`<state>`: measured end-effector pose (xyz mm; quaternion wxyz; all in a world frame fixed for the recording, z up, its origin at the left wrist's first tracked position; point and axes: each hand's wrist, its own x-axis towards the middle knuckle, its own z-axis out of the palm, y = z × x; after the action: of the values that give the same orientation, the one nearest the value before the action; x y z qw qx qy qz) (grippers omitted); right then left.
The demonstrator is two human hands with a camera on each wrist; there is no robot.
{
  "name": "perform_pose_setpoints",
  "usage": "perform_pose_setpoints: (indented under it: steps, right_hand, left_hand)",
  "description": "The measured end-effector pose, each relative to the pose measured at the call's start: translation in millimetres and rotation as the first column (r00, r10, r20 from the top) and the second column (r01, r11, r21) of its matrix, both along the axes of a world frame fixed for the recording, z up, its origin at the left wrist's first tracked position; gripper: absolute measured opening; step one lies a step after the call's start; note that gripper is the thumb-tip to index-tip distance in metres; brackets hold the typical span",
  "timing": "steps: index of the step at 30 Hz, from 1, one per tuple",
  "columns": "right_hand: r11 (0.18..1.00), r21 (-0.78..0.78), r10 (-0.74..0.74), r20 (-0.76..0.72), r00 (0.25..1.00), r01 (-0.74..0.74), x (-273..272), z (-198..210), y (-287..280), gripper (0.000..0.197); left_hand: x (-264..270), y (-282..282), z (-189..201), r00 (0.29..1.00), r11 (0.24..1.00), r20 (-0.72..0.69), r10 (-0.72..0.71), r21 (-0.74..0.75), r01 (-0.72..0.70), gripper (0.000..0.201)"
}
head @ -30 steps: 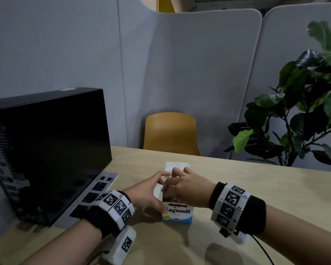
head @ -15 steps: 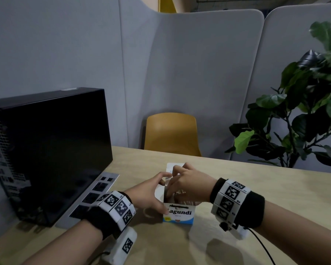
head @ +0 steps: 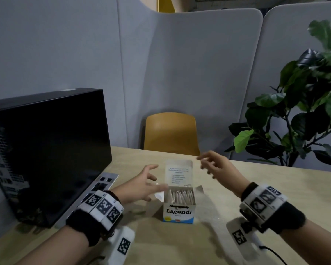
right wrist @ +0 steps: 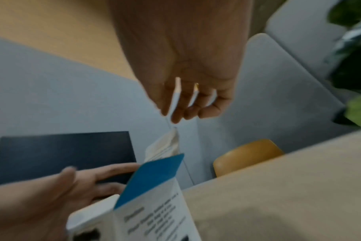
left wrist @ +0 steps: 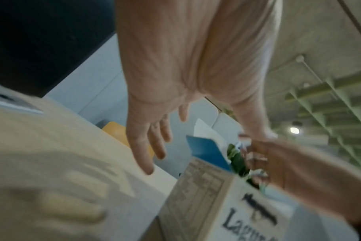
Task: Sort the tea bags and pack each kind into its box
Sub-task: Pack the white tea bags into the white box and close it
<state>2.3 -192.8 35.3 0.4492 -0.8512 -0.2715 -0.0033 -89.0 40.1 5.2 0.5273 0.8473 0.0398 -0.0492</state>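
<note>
Having been drawn off the box, the left hand and right hand are held spread and seemingly empty either side, leaving tea bags packed between them, lid up.

Head view looking forward and down from above the counter, taking in both wrists. Wrist views sitting low and close, aimed along each palm past the fingers. All three sharing the open Lagundi box and yellow chair.
</note>
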Motion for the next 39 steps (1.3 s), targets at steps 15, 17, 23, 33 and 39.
perform_pose_setpoints:
  steps: [15,17,23,33,39]
  right_hand:
    - [0.961,0.276,0.189,-0.654,0.732,-0.001,-27,-44,13,0.024]
    - [0.97,0.24,0.182,-0.637,0.75,-0.031,-27,-44,17,0.024]
    - [0.98,0.103,0.199,-0.466,0.862,-0.171,-20,-39,19,0.039]
    - [0.796,-0.451,0.429,-0.052,0.902,-0.404,-32,-18,5,0.048]
    - [0.687,-0.598,0.462,-0.077,0.884,-0.412,-47,-25,10,0.058]
  left_hand:
    - [3,-27,-15,0.994,1.0,0.111,0.02,-0.013,-0.019,0.057]
    - [5,-27,-17,0.997,0.999,0.063,0.041,-0.013,-0.04,0.069]
    - [4,-23,-21,0.995,0.998,0.089,0.034,-0.056,-0.029,0.089]
    - [-13,-16,-4,0.97,0.976,0.155,-0.185,0.146,0.163,0.044]
    - [-25,-13,0,0.941,0.88,-0.043,-0.335,0.343,0.329,0.066]
